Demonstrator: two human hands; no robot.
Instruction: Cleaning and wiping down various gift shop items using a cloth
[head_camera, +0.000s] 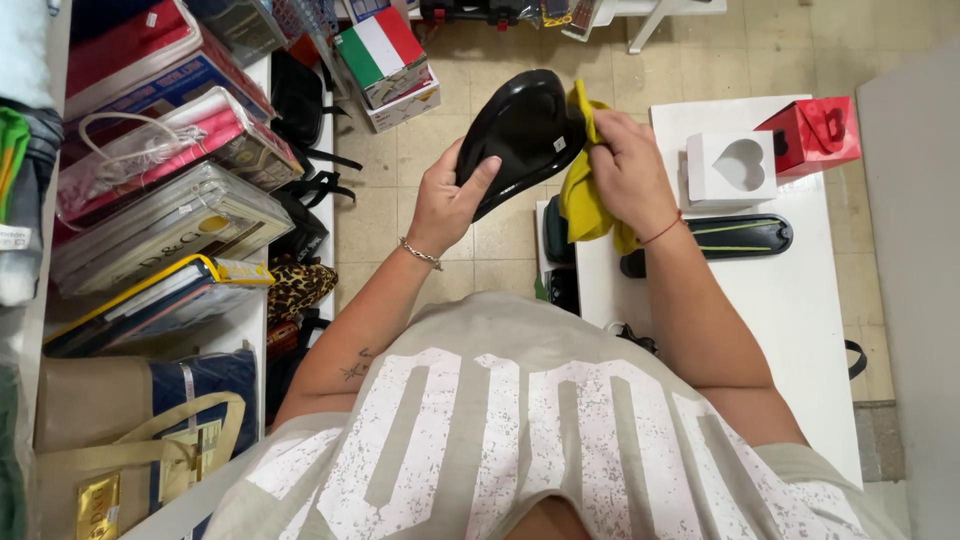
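Note:
My left hand (448, 195) grips the lower edge of a glossy black oval tray (522, 130), holding it tilted in the air over the floor. A yellow cloth (583, 195) is bunched in my right hand (627, 165), which presses it against the tray's right rim. The cloth hangs down below my palm. A bracelet circles my left wrist and a thin red string my right one.
A white table (790, 300) at right carries a white box with a heart-shaped window (731, 168), a red gift bag (812, 132) and a long black dish (745, 237). Shelves (150, 220) at left hold packaged linens and bags. A box in green, white and red (385, 52) stands behind.

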